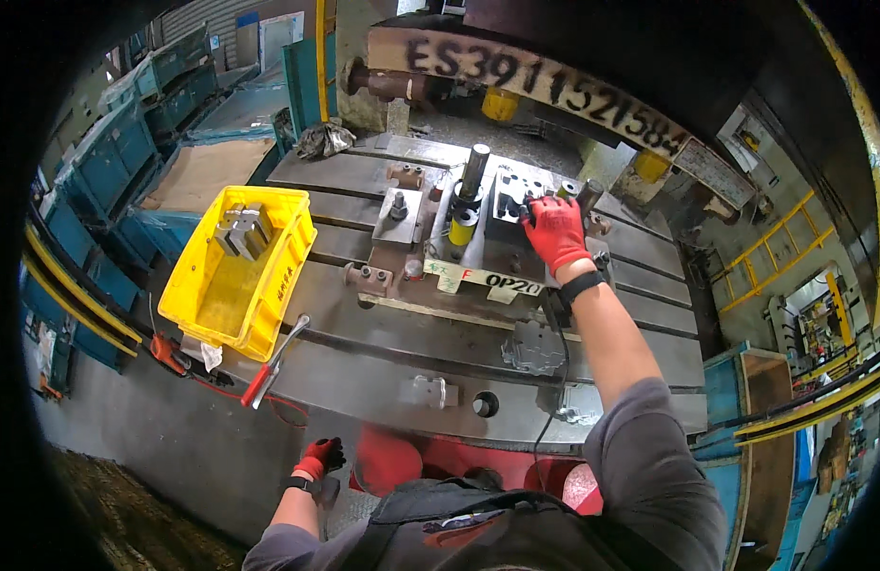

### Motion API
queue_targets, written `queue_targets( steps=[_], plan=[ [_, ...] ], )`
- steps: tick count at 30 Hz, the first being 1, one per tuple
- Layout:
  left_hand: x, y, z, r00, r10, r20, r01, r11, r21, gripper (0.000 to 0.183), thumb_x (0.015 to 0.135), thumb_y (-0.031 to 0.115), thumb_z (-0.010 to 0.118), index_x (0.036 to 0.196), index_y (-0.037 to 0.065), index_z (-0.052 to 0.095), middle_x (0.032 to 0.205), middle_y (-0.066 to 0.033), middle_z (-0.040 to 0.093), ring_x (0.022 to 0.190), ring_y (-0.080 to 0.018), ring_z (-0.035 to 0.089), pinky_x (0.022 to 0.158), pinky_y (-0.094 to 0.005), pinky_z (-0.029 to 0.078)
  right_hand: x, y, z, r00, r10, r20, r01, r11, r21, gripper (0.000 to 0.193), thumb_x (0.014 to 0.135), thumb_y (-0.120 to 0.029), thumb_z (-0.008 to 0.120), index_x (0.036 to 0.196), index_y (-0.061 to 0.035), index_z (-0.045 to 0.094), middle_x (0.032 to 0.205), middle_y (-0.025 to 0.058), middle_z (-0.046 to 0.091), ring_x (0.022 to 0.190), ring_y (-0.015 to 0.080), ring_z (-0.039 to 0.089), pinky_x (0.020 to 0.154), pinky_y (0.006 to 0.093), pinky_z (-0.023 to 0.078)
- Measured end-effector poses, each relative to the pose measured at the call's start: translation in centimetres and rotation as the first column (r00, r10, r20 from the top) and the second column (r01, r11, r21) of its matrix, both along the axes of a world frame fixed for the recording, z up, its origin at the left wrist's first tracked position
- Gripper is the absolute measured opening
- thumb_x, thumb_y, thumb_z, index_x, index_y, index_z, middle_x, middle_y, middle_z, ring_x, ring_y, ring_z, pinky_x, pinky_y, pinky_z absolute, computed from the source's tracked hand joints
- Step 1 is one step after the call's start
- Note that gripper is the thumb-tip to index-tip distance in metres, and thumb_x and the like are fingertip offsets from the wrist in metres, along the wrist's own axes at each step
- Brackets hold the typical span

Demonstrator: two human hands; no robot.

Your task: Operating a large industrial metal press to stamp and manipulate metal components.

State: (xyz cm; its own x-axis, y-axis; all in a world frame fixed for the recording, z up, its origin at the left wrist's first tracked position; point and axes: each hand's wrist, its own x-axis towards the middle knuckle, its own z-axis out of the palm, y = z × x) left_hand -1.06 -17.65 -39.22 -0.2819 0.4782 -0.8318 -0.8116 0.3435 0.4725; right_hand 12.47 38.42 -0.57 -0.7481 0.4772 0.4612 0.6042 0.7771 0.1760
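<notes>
My right hand (pixel 556 231), in a red glove, reaches over the die block (pixel 508 195) on the press bed. Its fingers are bent and pressed together at the block's dark edge; whatever they grip is hidden. Close by stand a dark guide post (pixel 474 171) and a yellow cylinder (pixel 463 226). My left hand (pixel 322 459), in a red glove with dark fingertips, hangs low in front of the bed. Its fingers are loosely bent and apart, with no held thing visible. Cast metal parts lie on the bed, a wide one (pixel 533 348) and a small one (pixel 431 391).
A yellow bin (pixel 295 276) holding grey metal blocks (pixel 245 230) sits at the bed's left. Beside it lie a red-handled tool (pixel 258 384) and an orange-red air gun (pixel 167 352) with a hose. A dark cable (pixel 560 381) crosses the bed. The press ram (pixel 526 71) hangs above.
</notes>
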Motion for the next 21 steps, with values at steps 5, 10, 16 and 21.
queue_targets(
  steps=[5, 10, 16, 21],
  plan=[
    [0.3, -0.5, -3.0, 0.997, -0.062, 0.034, 0.060, 0.997, 0.055, 0.027, 0.085, 0.031, 0.058, 0.099, 0.008, 0.053, 0.085, -0.0127, 0.058, 0.072, -0.0323, 0.060, 0.058, -0.0436, 0.048, 0.9, -0.6, -0.6, 0.999, -0.011, -0.042, 0.011, 1.000, -0.017, 0.048, 0.080, -0.045, 0.057, 0.121, -0.0201, 0.053, 0.121, 0.0131, 0.052, 0.117, 0.0309, 0.044, 0.102, 0.0472, 0.025],
    [0.9, 1.7, -0.2, 0.987, -0.150, -0.059, 0.149, 0.989, -0.024, 0.022, 0.085, 0.030, 0.057, 0.091, 0.009, 0.055, 0.075, -0.0106, 0.057, 0.064, -0.0283, 0.058, 0.053, -0.0388, 0.047, -1.1, -2.0, 0.8, 0.997, -0.076, -0.017, 0.074, 0.992, -0.104, 0.058, 0.081, -0.055, 0.050, 0.130, -0.0238, 0.046, 0.133, 0.0180, 0.043, 0.125, 0.0368, 0.036, 0.104, 0.0486, 0.022],
    [-1.2, 3.1, -2.1, 0.896, -0.371, -0.242, 0.400, 0.913, 0.081, 0.022, 0.085, 0.030, 0.059, 0.089, 0.010, 0.052, 0.072, -0.0102, 0.054, 0.061, -0.0271, 0.056, 0.052, -0.0371, 0.046, -0.9, -2.2, 1.2, 0.992, -0.061, 0.108, 0.080, 0.980, -0.184, 0.060, 0.083, -0.057, 0.047, 0.128, -0.0182, 0.048, 0.131, 0.0164, 0.046, 0.125, 0.0345, 0.038, 0.105, 0.0497, 0.020],
    [-0.2, 2.7, 0.2, 0.937, -0.302, -0.178, 0.291, 0.953, -0.087, 0.024, 0.085, 0.030, 0.060, 0.095, 0.009, 0.055, 0.077, -0.0112, 0.058, 0.065, -0.0263, 0.059, 0.053, -0.0359, 0.047, 3.9, -5.6, 0.0, 0.937, 0.183, -0.298, -0.215, 0.974, -0.078, 0.054, 0.079, -0.040, 0.062, 0.120, -0.0055, 0.053, 0.122, 0.0139, 0.054, 0.119, 0.0320, 0.044, 0.103, 0.0453, 0.027]
  ],
)
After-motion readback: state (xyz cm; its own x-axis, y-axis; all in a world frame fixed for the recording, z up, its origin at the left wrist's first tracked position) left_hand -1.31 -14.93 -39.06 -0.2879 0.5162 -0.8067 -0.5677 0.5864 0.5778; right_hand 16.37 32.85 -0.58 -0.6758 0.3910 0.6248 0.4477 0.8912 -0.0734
